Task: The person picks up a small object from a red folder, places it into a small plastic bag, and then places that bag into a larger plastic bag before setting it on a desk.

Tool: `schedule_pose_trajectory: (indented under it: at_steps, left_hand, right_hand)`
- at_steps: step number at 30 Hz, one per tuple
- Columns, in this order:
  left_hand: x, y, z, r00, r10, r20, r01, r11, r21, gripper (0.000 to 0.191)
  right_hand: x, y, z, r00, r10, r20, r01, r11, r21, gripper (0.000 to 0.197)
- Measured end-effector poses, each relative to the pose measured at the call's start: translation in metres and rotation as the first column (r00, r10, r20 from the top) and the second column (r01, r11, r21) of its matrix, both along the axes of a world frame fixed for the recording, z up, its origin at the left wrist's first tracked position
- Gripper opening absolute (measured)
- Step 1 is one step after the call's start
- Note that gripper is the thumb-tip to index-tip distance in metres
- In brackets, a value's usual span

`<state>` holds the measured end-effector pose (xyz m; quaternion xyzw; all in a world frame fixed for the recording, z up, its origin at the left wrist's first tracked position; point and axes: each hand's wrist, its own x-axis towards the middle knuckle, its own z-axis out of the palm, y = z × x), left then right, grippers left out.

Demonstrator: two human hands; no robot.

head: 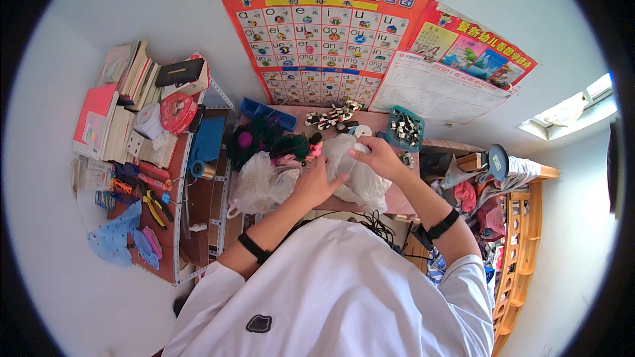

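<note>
My right hand [379,158] pinches the top of a translucent white plastic bag [342,156] that stands bunched on a pink desk. Close to the bag's left side is my left hand [317,184], its fingers apart; whether it touches the plastic cannot be told. A second plastic bag [255,183] lies to the left with its handle loop at the desk's front edge. Behind the left hand are a small pink object [314,150] and dark green yarn [290,147]. A white roll [362,131] stands just behind the bag.
A blue tray [268,114] and black-and-white parts [335,115] lie at the back. A teal basket [421,134] of small parts stands right. Shelves with books [119,131] and yellow-handled pliers [155,210] are left; black cables [379,230] hang below the desk's front edge.
</note>
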<state>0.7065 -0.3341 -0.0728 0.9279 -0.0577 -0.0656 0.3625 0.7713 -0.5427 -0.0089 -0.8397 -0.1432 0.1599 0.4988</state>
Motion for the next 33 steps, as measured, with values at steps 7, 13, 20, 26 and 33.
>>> schedule_pose_trajectory:
  at_steps: [7, 13, 20, 26, 33]
  left_hand:
    - [0.001, 0.022, -0.016, 0.996, 0.003, -0.089, -0.011, 0.996, -0.087, 0.038]
    - [0.004, 0.041, -0.027, 0.939, -0.132, -0.318, -0.107, 0.766, -0.634, 0.018]
    - [-0.014, 0.035, -0.030, 0.926, -0.176, -0.333, 0.051, 0.935, -0.350, 0.021]
    - [-0.041, 0.046, -0.043, 0.883, -0.194, -0.427, -0.027, 0.888, -0.460, 0.017]
    - [-0.059, 0.062, -0.058, 0.961, -0.199, -0.193, 0.146, 0.955, -0.258, 0.019]
  right_hand:
    - [-0.001, 0.007, -0.008, 1.000, 0.004, -0.013, -0.004, 0.998, -0.065, 0.041]
    - [0.000, 0.017, -0.038, 0.805, 0.382, 0.455, -0.194, 0.893, -0.406, 0.037]
    - [0.007, -0.002, -0.120, 0.831, 0.489, 0.266, -0.286, 0.785, -0.550, 0.025]
    - [-0.009, 0.003, -0.147, 0.816, 0.521, 0.249, -0.265, 0.721, -0.640, 0.019]
    - [0.021, 0.004, -0.127, 0.664, 0.602, 0.443, -0.161, 0.694, -0.701, 0.012]
